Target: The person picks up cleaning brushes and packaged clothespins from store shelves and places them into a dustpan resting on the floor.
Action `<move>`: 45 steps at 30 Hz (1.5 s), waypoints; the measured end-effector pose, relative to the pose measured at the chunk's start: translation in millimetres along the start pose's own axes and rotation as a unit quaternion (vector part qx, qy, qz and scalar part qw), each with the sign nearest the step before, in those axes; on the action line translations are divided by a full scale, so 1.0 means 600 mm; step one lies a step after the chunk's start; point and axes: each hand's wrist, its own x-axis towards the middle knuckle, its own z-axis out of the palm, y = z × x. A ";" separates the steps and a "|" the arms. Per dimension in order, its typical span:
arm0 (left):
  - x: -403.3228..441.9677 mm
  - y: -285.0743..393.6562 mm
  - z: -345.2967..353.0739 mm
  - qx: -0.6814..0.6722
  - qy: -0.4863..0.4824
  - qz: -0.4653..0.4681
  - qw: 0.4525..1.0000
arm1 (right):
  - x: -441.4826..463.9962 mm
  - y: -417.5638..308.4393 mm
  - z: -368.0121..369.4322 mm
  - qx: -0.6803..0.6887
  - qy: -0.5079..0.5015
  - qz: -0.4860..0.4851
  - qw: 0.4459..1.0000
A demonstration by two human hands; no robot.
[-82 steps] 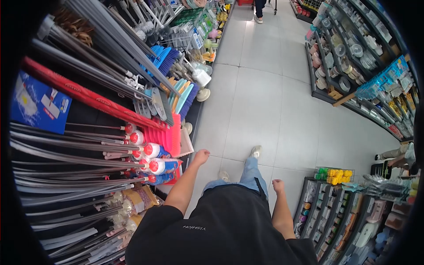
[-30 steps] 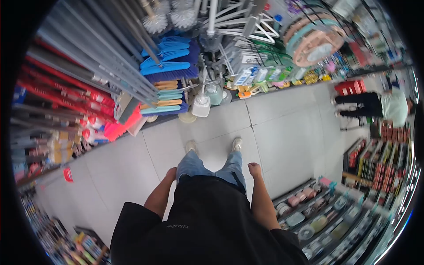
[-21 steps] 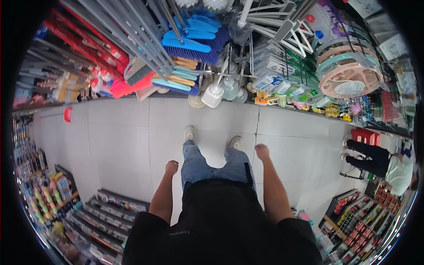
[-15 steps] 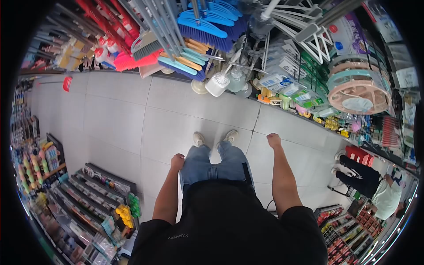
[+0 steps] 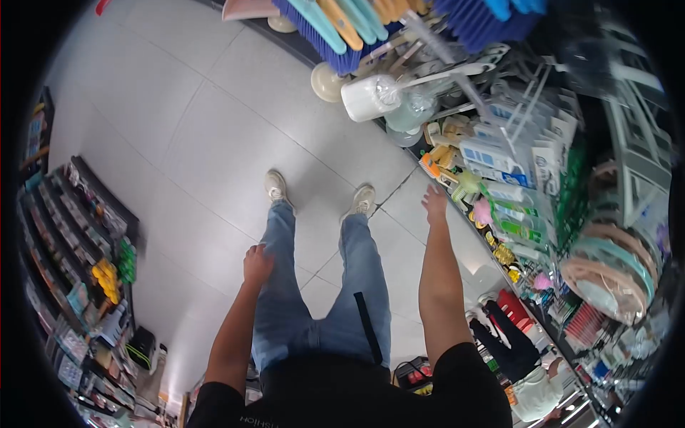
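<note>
My left hand (image 5: pixel 257 264) hangs beside my left thigh, its back towards me and its fingers loosely bent and slightly apart. I see nothing in it. Out ahead on the other side, my right hand (image 5: pixel 434 202) has its fingers spread and holds nothing. The lower shelf edge with small brushes is nearest to it, including an orange brush (image 5: pixel 429 165) and a pink scrubber (image 5: pixel 482 211). I cannot tell if it touches any of them. Farther up stands a white toilet brush holder (image 5: pixel 368 99).
Blue broom heads (image 5: pixel 485 25) and packaged goods (image 5: pixel 499 160) fill the rack ahead and right. Round pink racks (image 5: pixel 606 278) hang lower right. A person (image 5: pixel 524 374) stands by a red basket (image 5: pixel 514 310). Stepped display shelves (image 5: pixel 78 242) border the grey tiled floor (image 5: pixel 235 143) at left.
My view has turned right and come nearer to the rack. My right hand has opened its fingers and is now by the lower shelf. My feet have stepped apart.
</note>
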 end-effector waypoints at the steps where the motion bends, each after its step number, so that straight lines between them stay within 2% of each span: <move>1: -0.006 0.003 0.027 0.004 -0.001 -0.001 1.000 | 0.035 0.007 0.004 0.014 0.003 0.000 1.000; 4: -0.022 0.027 0.100 -0.025 0.032 -0.089 0.995 | 0.134 -0.010 0.015 0.052 0.042 -0.013 0.998; 10: -0.038 0.058 0.150 -0.058 0.092 -0.094 0.990 | 0.310 -0.027 0.030 0.062 0.174 -0.145 0.972; 13: -0.043 0.071 0.171 -0.060 0.098 -0.107 0.988 | 0.321 -0.077 0.032 0.203 0.098 -0.127 0.966; 16: -0.046 0.077 0.191 -0.050 0.098 -0.123 0.986 | 0.352 -0.095 0.037 0.229 0.156 -0.243 0.930; 19: -0.043 0.092 0.198 -0.048 0.098 -0.126 0.986 | 0.314 -0.141 0.055 0.271 0.212 -0.137 0.929; 22: -0.038 0.109 0.200 -0.041 0.095 -0.130 0.986 | 0.350 -0.125 0.044 0.275 0.217 -0.148 0.925; 24: -0.036 0.116 0.202 -0.034 0.094 -0.130 0.987 | 0.433 -0.076 0.011 0.196 0.215 -0.188 0.938; 26: -0.036 0.116 0.206 -0.025 0.097 -0.128 0.987 | 0.591 -0.009 -0.048 -0.042 0.222 -0.285 0.931; 27: -0.035 0.116 0.207 -0.018 0.098 -0.127 0.987 | 0.654 0.022 -0.076 -0.152 0.226 -0.339 0.901; 30: -0.037 0.117 0.215 -0.003 0.092 -0.127 0.988 | 0.642 0.034 -0.068 -0.280 0.322 -0.298 0.854; 32: -0.031 0.118 0.221 0.003 0.083 -0.132 0.988 | 0.636 0.050 -0.074 -0.345 0.379 -0.344 0.787; 33: -0.028 0.120 0.222 0.000 0.079 -0.130 0.988 | 0.581 0.029 -0.052 -0.257 0.363 -0.358 0.821; 34: -0.028 0.121 0.220 -0.002 0.075 -0.131 0.988 | 0.508 0.007 -0.027 -0.106 0.306 -0.364 0.873; 35: -0.030 0.122 0.218 -0.004 0.072 -0.133 0.989 | 0.420 -0.021 0.002 0.068 0.237 -0.357 0.901; 37: -0.029 0.123 0.218 -0.001 0.071 -0.133 0.989 | 0.313 -0.054 0.029 0.246 0.159 -0.313 0.903; 40: -0.027 0.120 0.216 -0.001 0.071 -0.129 0.989 | 0.296 -0.033 0.028 0.334 0.134 -0.247 0.899; 43: -0.024 0.115 0.212 -0.002 0.076 -0.126 0.989 | 0.270 -0.009 0.038 0.357 0.174 -0.197 0.897; 45: -0.020 0.111 0.208 -0.006 0.074 -0.128 0.989 | 0.261 0.027 0.046 0.377 0.182 -0.200 0.886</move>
